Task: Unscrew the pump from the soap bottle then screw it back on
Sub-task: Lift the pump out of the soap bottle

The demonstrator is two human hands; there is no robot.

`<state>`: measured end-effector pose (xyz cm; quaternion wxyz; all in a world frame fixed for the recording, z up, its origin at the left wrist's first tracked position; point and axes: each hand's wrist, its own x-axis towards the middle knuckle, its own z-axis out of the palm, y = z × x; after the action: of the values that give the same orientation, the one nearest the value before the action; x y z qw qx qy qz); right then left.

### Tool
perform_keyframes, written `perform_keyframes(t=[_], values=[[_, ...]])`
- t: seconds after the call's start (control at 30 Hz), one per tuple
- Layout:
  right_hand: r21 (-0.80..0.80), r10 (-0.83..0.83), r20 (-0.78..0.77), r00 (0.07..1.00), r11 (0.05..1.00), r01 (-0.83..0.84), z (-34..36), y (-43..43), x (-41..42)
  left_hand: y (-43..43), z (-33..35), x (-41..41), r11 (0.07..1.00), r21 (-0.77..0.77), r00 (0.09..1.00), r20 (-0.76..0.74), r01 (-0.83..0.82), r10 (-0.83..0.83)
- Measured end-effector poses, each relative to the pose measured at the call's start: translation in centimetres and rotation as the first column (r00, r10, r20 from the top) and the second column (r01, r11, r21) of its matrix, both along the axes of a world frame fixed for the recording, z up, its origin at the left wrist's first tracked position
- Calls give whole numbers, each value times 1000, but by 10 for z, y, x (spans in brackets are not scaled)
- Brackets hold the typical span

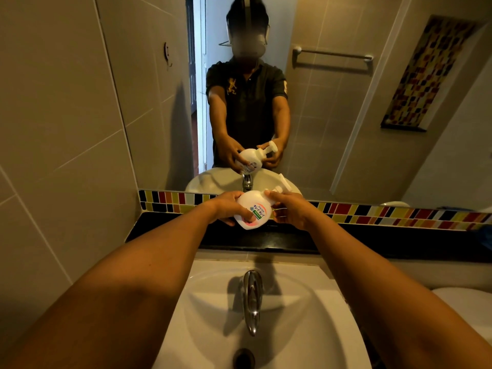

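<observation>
I hold a white soap bottle [251, 207] with a pink and green label in the air above the black ledge, tilted so its top points right. My left hand [226, 207] wraps the bottle's body from the left. My right hand [288, 210] is closed around the neck, where the white pump [282, 185] sticks out toward the mirror. The pump sits on the bottle; the joint is hidden by my fingers. The mirror repeats both hands and the bottle.
Below my arms is a white sink [327, 310] with a chrome tap [253, 296] and a dark drain [243, 358]. A black ledge [386, 238] and a strip of coloured tiles [372, 213] run under the mirror [332, 115]. Grey wall tiles stand left.
</observation>
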<state>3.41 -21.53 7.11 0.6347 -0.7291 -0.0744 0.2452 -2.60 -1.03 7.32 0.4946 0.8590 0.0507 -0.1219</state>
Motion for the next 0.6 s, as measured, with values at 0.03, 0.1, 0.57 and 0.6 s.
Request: perform_keyframes(t=[0.03, 0.1, 0.57, 0.6], values=[[-14, -19, 5, 1000, 1000, 19, 0, 1, -1, -1, 0, 0, 1000, 5, 1000, -1, 2, -2], [-40, -29, 14, 999, 999, 29, 0, 2, -2, -2, 0, 0, 1000, 8, 1000, -4, 2, -2], [-86, -1, 37, 999, 996, 4, 5, -2, -4, -1, -1, 2, 1000, 0, 1000, -10, 8, -8], [-92, 9, 34, 999, 996, -6, 5, -2, -5, 0, -2, 2, 1000, 1, 1000, -11, 11, -11]])
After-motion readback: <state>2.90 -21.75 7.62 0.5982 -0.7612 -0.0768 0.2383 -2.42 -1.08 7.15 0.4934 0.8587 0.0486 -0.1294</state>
